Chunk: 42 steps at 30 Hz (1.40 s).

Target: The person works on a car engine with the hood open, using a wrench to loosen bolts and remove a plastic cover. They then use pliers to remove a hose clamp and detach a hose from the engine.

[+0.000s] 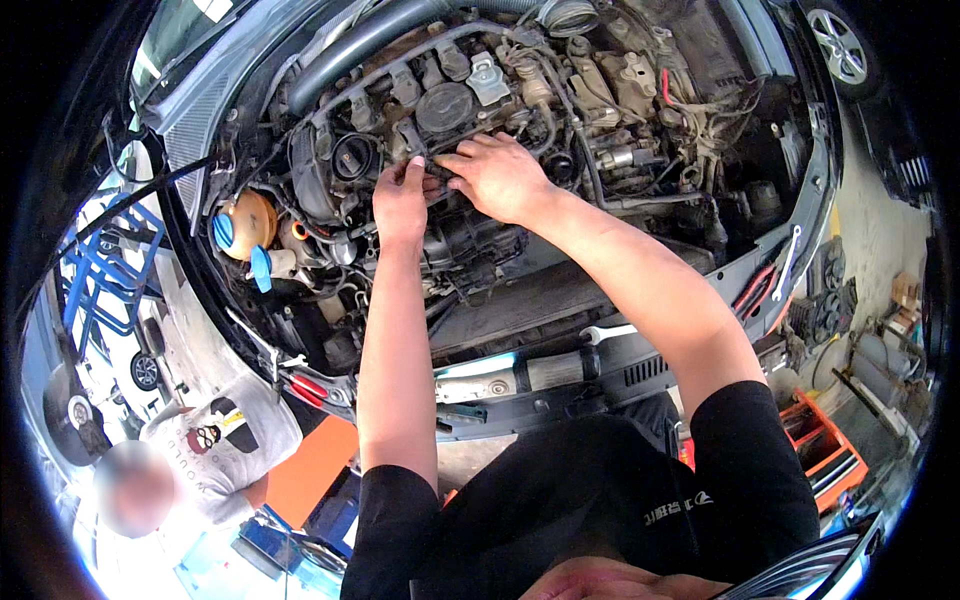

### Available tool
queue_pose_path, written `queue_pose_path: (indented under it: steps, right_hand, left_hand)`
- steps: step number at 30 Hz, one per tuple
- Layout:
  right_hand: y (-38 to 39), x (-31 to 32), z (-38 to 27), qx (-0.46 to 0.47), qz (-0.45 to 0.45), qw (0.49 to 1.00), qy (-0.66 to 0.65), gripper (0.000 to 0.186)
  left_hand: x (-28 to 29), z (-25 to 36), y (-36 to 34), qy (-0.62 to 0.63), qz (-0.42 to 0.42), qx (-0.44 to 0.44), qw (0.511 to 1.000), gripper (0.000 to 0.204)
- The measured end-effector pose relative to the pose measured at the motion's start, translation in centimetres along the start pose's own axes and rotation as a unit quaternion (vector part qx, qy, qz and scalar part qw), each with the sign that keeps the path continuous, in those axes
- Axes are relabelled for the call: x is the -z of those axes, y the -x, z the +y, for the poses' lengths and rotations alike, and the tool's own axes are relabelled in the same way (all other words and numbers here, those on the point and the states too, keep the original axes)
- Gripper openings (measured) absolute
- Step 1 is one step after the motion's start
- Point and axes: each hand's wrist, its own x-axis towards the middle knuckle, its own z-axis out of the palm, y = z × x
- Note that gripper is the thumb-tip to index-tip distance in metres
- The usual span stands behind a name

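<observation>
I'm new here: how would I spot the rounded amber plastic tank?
In the dark open engine bay, find the person's bare left hand. To that hand's left, near the bay's edge, sits the rounded amber plastic tank with its blue cap. Amber and ball-like, it stands apart from the blue-lidded pale plastic neck just below.

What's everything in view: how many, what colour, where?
Engine: 1, grey and black, centre
Round cap: 1, black, engine's left
Rounded tank: 1, amber, left of engine
Spanners: at least 2, silver, bay rim
Red-handled tools: several, red, both front corners
Toolbox: 1, orange, lower right
Flat panel: 1, orange, lower left
Large wheel: 1, silver, upper right
Co-worker: 1, light shirt, lower left
Left hand: 1, bare, on engine
Right hand: 1, bare, on engine
Forearms: 2, bare, centre
Sleeves: 2, black, lower centre
</observation>
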Motion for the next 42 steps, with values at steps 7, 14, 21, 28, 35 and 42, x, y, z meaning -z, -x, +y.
queue_pose_path:
  steps: [7, 14, 21, 28, 35, 42]
  right_hand:
    - [-0.2, 0.5, -0.4, 0.001, -0.026, 0.999, 0.026, 0.028]
    - [0.1, -0.5, -0.9, -0.019, 0.007, 0.999, 0.047, 0.023]
    - [-0.1, -1.4, -0.1, -0.002, 0.074, 0.997, 0.031, 0.019]
    - [-0.7, -1.6, -0.4, 0.015, 0.061, 0.996, 0.059, 0.023]
    - [-1.1, -3.1, 0.0, 0.036, 0.098, 0.991, 0.081, 0.02]
    - [-1.3, -3.4, 0.2, 0.045, 0.114, 0.99, 0.076, 0.023]
  left_hand:
    - [0.7, -0.3, 0.0, -0.043, -0.015, 0.026, 0.999, 0.029]
    - [0.6, -1.3, 0.1, -0.048, -0.003, 0.03, 0.998, 0.032]
    - [-0.2, -0.3, 0.4, -0.101, -0.027, 0.059, 0.993, 0.034]
    - [-0.7, -0.8, 0.4, 0.0, -0.017, 0.09, 0.996, 0.027]
    - [-2.6, -1.9, 0.3, 0.149, 0.025, 0.058, 0.987, 0.027]
    - [-3.7, -1.4, 1.0, 0.13, 0.081, 0.061, 0.986, 0.028]
